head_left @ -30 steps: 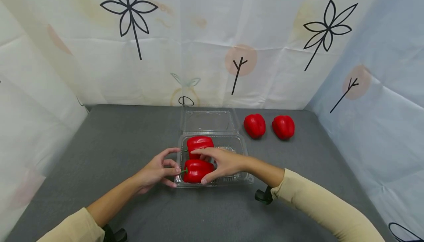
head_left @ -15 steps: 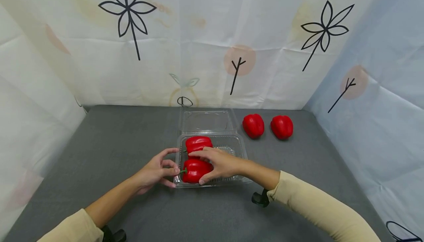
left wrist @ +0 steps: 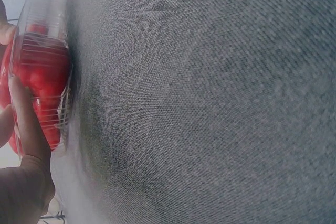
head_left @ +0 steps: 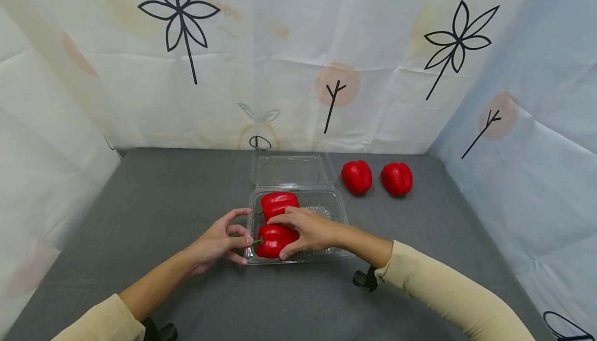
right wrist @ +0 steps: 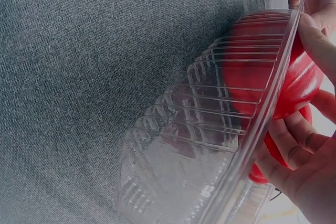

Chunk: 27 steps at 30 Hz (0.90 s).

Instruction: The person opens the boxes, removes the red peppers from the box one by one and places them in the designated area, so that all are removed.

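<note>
In the head view a clear plastic clamshell container [head_left: 326, 207] lies open, its lid [head_left: 294, 170] folded back. Inside, along its left side, are two red bell peppers: a far bell pepper [head_left: 279, 202] and a near bell pepper [head_left: 274, 241] whose green stem points left. My right hand [head_left: 316, 229] grips the near pepper from the right, thumb at its front and fingers behind. My left hand [head_left: 218, 240] holds the container's left rim between thumb and fingers, beside the stem. In the left wrist view one finger [left wrist: 27, 121] lies along the outside of the clear wall.
Two more red bell peppers, one [head_left: 356, 178] nearer the container and one [head_left: 397, 179] farther right, lie behind the container to the right. A grey cloth [head_left: 186, 185] covers the table. Patterned white curtains [head_left: 289, 45] stand behind and at both sides.
My right hand shifts very slightly left with the near pepper, which moves little. The left hand stays at the rim. The head view has shifted a little.
</note>
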Motion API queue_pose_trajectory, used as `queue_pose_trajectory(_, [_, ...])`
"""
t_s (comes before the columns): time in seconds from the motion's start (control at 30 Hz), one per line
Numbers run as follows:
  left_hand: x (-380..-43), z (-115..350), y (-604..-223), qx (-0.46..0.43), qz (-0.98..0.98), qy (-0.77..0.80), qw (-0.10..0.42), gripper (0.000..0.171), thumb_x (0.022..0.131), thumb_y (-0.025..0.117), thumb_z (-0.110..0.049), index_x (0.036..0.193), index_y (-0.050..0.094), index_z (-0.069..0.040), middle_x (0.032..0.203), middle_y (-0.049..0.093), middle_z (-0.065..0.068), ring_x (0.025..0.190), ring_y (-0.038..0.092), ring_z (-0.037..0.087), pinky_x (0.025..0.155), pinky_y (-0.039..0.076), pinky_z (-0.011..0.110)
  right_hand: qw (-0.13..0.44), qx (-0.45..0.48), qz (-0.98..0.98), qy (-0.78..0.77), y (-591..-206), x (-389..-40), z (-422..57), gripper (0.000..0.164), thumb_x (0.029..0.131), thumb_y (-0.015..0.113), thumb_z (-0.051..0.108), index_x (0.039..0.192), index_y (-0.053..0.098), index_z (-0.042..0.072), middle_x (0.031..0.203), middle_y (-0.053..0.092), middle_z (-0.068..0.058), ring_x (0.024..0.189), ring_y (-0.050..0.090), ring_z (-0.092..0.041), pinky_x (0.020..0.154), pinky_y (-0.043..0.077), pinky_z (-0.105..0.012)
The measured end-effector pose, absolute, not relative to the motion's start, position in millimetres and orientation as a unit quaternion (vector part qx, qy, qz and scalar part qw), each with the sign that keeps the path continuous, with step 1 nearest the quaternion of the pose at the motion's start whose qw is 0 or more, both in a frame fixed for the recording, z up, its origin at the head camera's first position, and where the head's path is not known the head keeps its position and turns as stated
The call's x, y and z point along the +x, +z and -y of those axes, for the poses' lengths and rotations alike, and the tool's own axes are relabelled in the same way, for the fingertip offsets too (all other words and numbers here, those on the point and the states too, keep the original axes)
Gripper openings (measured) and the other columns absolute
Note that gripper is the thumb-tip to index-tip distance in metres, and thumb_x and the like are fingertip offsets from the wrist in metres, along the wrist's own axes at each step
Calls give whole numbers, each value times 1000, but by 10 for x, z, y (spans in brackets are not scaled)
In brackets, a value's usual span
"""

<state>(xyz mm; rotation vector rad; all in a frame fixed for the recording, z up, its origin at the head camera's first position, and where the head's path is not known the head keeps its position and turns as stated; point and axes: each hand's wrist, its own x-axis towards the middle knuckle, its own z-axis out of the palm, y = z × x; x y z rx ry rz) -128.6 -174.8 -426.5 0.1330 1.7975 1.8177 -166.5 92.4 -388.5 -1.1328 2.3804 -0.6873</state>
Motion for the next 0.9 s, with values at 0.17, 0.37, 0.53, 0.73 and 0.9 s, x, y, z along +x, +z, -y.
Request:
queue_pose_trajectory(0.17, [-1288,1754,-4273,54,-673,679,288,79,93,70,-8,154,20,-9,99,60,13,85,62,23,72,61,47,206,-401,-857,-248,-3890,-1663,-921,68,82,81,39,141,54,18,131,54,-3,117,51,-18,94,50,-34])
queue_pose_trajectory(0.37, [-1298,1746,-4273,48,-673,679,289,79,92,71,-8,154,21,-10,100,60,13,85,62,24,72,61,47,205,-399,-858,-250,-3893,-1659,-924,67,82,81,39,140,55,19,120,54,1,108,51,-14,89,50,-29])
queue_pose_trajectory(0.53, [-1298,1741,-4273,47,-673,680,287,79,92,70,-7,153,21,-10,99,60,13,85,62,23,72,61,47,210,-405,-853,-253,-3881,-1668,-923,67,82,81,38,140,55,18,115,53,3,104,51,-12,85,50,-27])
queue_pose_trajectory(0.73, [-1296,1736,-4275,52,-673,680,287,78,93,70,-6,153,21,-10,99,60,13,85,62,24,72,61,48,210,-417,-852,-238,-3861,-1665,-918,68,83,80,37,141,53,16,109,52,3,98,52,-11,80,49,-24])
queue_pose_trajectory(0.9, [-1297,1734,-4269,53,-675,679,285,77,93,68,-6,153,21,-10,99,60,13,86,62,24,71,61,48,204,-426,-852,-225,-3848,-1652,-921,67,85,79,35,142,52,14,111,54,0,98,52,-12,80,50,-23])
